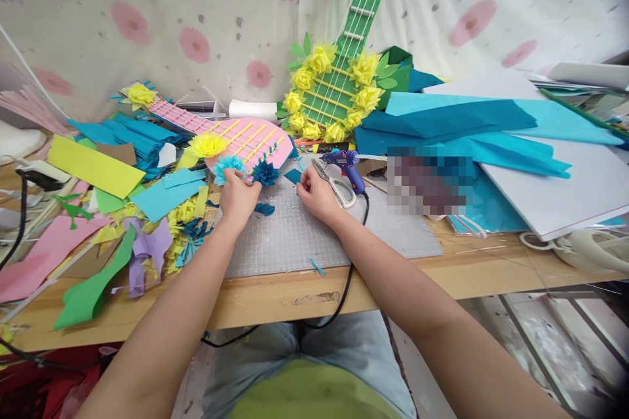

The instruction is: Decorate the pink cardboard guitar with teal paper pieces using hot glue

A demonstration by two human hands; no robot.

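Note:
My left hand (pixel 238 195) is closed at the lower edge of a pink paper guitar (pixel 278 144), between a light blue paper flower (pixel 227 169) and a dark blue paper flower (pixel 265 173). What its fingertips grip is hidden. My right hand (pixel 317 193) is closed on a small dark blue paper piece (pixel 293 175), just left of the scissors (pixel 340 188). A purple glue gun (pixel 350 169) lies beyond the scissors. Both hands are over a grey cutting mat (pixel 295 245). A yellow paper flower (pixel 208 145) sits on the guitar's body.
A green paper guitar (pixel 327 99) ringed with yellow flowers leans against the curtain. Blue paper sheets (pixel 452 118) lie at the right. Coloured scraps, with a green strip (pixel 98 285), crowd the left. The glue gun's black cord (pixel 350 275) crosses the table's front edge.

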